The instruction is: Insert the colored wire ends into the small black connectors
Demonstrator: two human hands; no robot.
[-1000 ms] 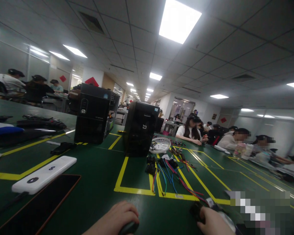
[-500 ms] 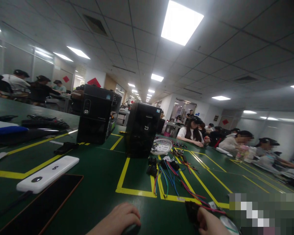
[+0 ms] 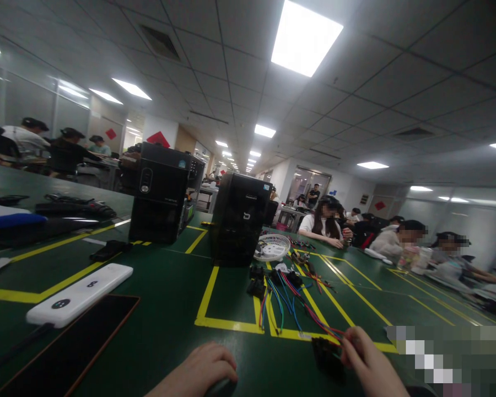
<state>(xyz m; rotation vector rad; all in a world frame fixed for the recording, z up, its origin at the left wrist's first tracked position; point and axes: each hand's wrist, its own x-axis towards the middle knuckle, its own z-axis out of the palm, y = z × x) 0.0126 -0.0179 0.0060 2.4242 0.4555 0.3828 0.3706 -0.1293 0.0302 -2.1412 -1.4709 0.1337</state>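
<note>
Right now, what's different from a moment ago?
Your right hand has moved forward, its fingertips now at the red wires beside the dark piece; I can't tell whether it let that piece go. The left hand, both black computer towers and the white basket stayed put.

The right hand (image 3: pixel 366 355) touches a dark part (image 3: pixel 328 355) above the green table (image 3: pixel 169 309).

The single head view looks forward across the green tabletop (image 3: pixel 149 331) from above its near side, tilted so the room slopes down rightward. The left hand (image 3: pixel 209 364) and right hand (image 3: pixel 366 355) appear close, along the bottom edge; the ceiling (image 3: pixel 215 49) spans the top.
</note>
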